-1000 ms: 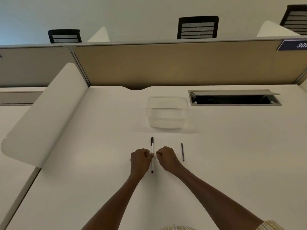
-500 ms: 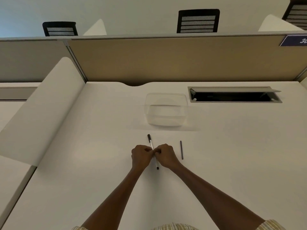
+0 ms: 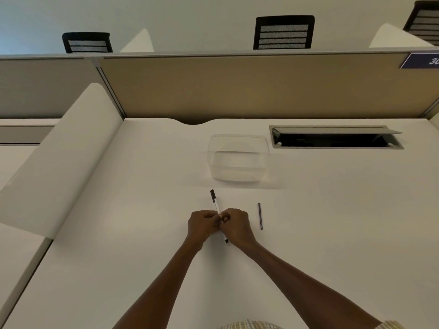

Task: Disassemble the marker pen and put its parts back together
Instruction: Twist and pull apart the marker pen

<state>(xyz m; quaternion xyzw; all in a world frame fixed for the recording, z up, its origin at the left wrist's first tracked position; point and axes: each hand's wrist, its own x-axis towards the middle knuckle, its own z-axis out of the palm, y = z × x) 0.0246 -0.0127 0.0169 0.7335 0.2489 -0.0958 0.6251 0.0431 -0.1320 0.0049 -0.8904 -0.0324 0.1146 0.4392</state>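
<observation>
A white marker pen (image 3: 215, 204) with black ends is held over the white desk, its far end tilted slightly left. My left hand (image 3: 202, 226) and my right hand (image 3: 235, 226) both grip its middle, knuckles nearly touching. The pen's near black tip (image 3: 226, 240) pokes out below my right hand. A thin dark rod (image 3: 260, 216), a loose part of the pen, lies on the desk just right of my right hand.
A clear plastic container (image 3: 238, 157) stands on the desk (image 3: 332, 222) beyond the pen. An open cable slot (image 3: 335, 137) is at the back right. A curved white divider (image 3: 59, 157) rises on the left, a tan partition (image 3: 237, 86) behind.
The pen has tilted, its far end swinging left and its near tip right. Both hands have closed in tighter around its middle. The dark rod has stayed where it lay.
</observation>
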